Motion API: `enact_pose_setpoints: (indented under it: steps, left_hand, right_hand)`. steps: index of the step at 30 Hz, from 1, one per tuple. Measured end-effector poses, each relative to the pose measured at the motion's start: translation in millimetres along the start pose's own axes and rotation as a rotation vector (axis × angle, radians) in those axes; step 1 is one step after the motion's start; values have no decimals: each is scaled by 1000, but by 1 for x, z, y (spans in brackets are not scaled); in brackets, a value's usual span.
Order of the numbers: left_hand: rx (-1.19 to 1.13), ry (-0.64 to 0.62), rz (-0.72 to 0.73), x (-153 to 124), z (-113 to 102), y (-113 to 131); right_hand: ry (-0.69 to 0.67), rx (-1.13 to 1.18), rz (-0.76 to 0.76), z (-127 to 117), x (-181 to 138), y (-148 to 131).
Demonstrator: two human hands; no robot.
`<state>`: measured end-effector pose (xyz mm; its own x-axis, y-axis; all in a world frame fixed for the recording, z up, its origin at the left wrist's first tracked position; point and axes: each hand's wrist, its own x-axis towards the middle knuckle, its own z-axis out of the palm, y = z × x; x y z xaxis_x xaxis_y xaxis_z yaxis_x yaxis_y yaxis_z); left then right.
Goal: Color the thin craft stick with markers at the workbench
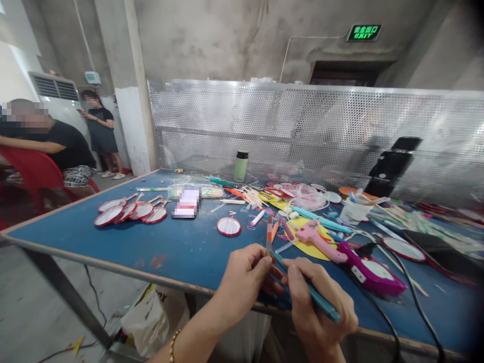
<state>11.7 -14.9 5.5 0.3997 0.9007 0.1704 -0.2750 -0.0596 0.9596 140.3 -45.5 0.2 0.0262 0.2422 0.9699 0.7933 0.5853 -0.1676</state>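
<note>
My left hand point(242, 282) is closed in a pinch on a thin orange and white stick point(269, 229) that stands upright over the front edge of the blue table point(151, 247). My right hand point(321, 307) is wrapped round a teal pen-like tool point(317, 297), whose tip meets the stick near my left fingers. Both hands touch each other just above the table edge.
A purple glue gun point(372, 269) and a pink one point(317, 239) lie to the right with black cables. Several red-rimmed round fans point(128, 212) lie at left, one point(229, 226) in the middle. A green bottle point(241, 166), a white cup point(353, 210) and loose sticks sit behind. Two people are at far left.
</note>
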Motion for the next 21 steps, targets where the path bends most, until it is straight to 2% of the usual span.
enact_pose_setpoints:
  steps: [3,8,21]
  left_hand:
    - [-7,-4,-3,0,0,0]
    - [-22,-21,-13,1,-2,0]
    - [-16,-2,-3,0,0,-1]
  right_hand:
    - [4,-17,-22,0,1,0]
    - [27,13,33,0,-1,0]
    - [8,-7,5,0,1,-3]
